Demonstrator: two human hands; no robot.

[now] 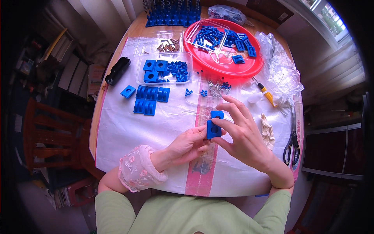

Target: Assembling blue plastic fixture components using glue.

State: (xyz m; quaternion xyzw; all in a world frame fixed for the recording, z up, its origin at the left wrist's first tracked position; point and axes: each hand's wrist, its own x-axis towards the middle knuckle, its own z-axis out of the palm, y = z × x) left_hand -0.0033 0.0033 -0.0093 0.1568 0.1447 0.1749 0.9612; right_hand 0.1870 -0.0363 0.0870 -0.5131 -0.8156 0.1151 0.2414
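Note:
My left hand (186,145) pinches the left edge of a small blue plastic block with a round hole (214,130). Thumb and forefinger of my right hand (242,132) close on the same block from the right, its other fingers lifted. Just beyond it, partly hidden by the right fingers, shows another blue piece (216,114); whether it is held or lies on the cloth I cannot tell. Several blue blocks (146,93) stand in two rows to the left, with a single blue block (127,91) beside them.
A clear box (191,64) holds blue blocks and small parts; behind it are brass-coloured pins (169,45). The red tray (257,69) carries blue parts. Nuts (215,89) lie in the middle. A yellow-handled screwdriver (269,97) and black-handled scissors (291,149) lie at right, a black case (117,71) at left.

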